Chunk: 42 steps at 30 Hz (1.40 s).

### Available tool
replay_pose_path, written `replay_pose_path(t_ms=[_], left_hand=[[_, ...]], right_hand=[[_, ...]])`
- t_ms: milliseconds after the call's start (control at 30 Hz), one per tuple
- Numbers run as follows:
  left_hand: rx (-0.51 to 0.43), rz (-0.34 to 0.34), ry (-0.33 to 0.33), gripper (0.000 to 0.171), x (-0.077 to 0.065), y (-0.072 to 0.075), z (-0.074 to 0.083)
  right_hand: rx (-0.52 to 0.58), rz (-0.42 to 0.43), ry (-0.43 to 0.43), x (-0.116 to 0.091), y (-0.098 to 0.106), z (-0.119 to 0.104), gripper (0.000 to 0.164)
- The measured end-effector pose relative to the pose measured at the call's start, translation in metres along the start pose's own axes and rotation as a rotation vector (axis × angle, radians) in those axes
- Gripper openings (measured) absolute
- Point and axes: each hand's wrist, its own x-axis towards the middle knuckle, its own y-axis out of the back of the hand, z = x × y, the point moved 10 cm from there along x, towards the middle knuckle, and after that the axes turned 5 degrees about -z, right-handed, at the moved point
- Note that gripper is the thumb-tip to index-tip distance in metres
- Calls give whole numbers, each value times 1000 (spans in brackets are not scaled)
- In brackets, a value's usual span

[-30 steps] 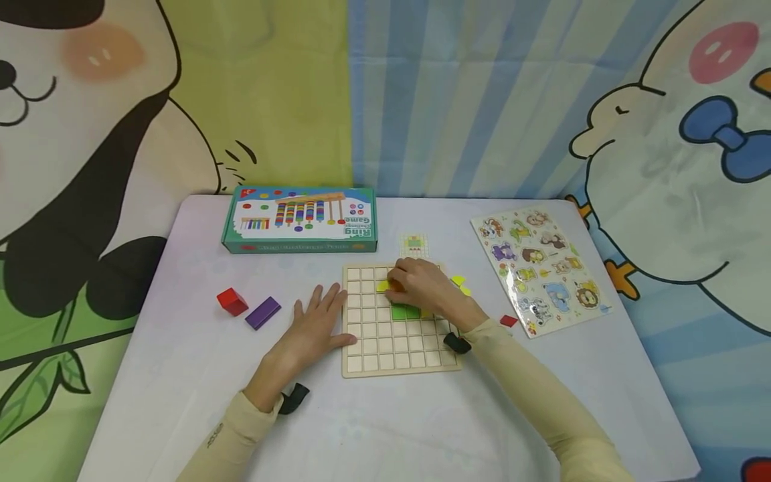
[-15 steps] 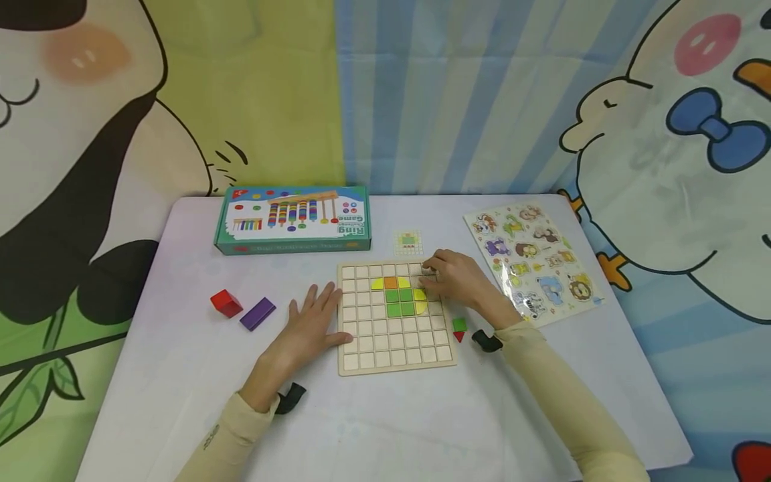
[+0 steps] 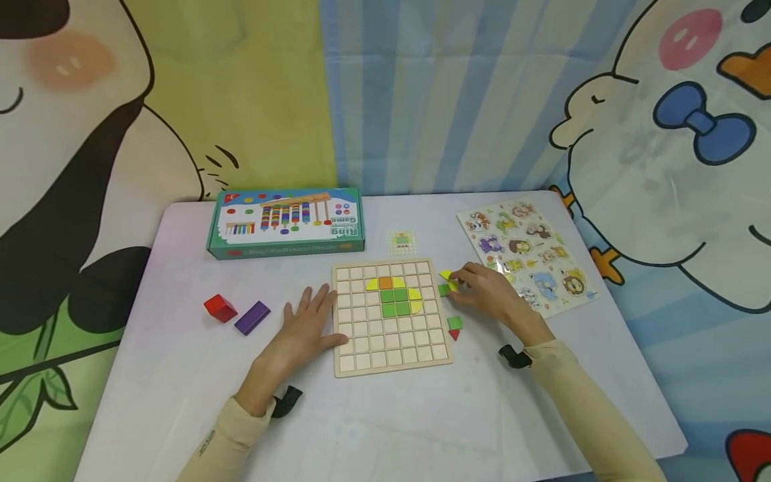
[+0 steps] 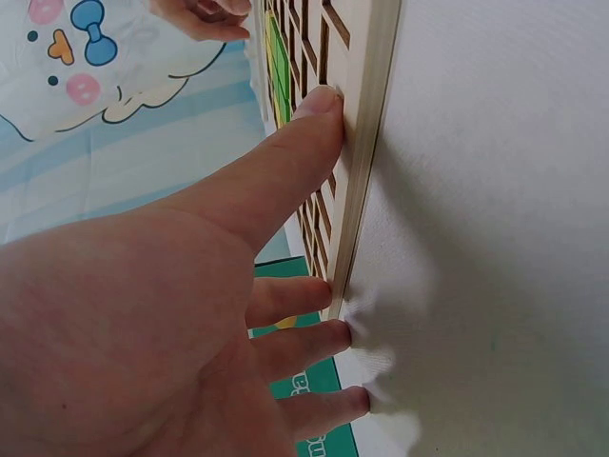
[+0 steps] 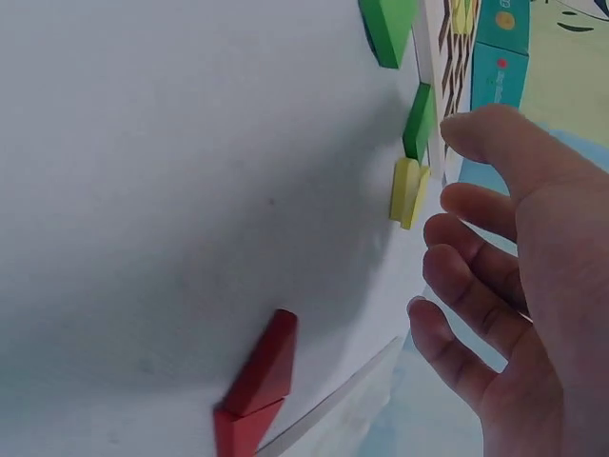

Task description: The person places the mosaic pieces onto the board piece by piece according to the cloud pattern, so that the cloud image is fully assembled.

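1. The wooden grid board [image 3: 377, 343] is being touched at its left edge by the left hand [image 3: 303, 338]; fingers are being spread, the thumb is being rested on the rim, and nothing is being gripped. Sliding is presumably being prevented this way.

2. The loose yellow tiles [image 5: 406, 190], lying just beyond the board's right edge, are being reached for by the right hand [image 3: 490, 294]. Its fingers are being held bent and apart; nothing is being pinched in the right wrist view, though contact cannot be told.

3. In the board's compartments, an orange tile [image 3: 385, 283] is being flanked by two yellow tiles [image 3: 397, 282]. Below, a block of four green tiles [image 3: 388, 310] is being bordered on its right by yellow pieces [image 3: 415, 294].

4. A spare green tile [image 3: 454, 323] and a red triangle [image 3: 454, 335] are being held ready beside the board, probably for easy reach.

5. A pattern card [image 3: 401, 242] is being displayed beyond the board, likely for glancing at.

6. By the closed Ring Challenge Game carton [image 3: 286, 224], any contents are being hidden.
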Motion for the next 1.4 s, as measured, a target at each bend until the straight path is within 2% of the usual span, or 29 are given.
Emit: replay_pose_path(t_ms=[200, 467, 967, 1133, 1400], left_hand=[[-7, 12, -5, 98, -1, 2, 0], [-10, 5, -3, 98, -1, 0, 0], [-9, 7, -1, 99, -2, -1, -1], [-12, 7, -4, 99, -3, 0, 0], [-28, -5, 2, 99, -4, 2, 3]], right_hand=[[7, -26, -5, -4, -8, -3, 38], [36, -43, -15, -4, -14, -3, 29], [25, 25, 15, -3, -3, -5, 27], [46, 32, 54, 7, 3, -16, 25], [42, 64, 169, 37, 8, -52, 24]])
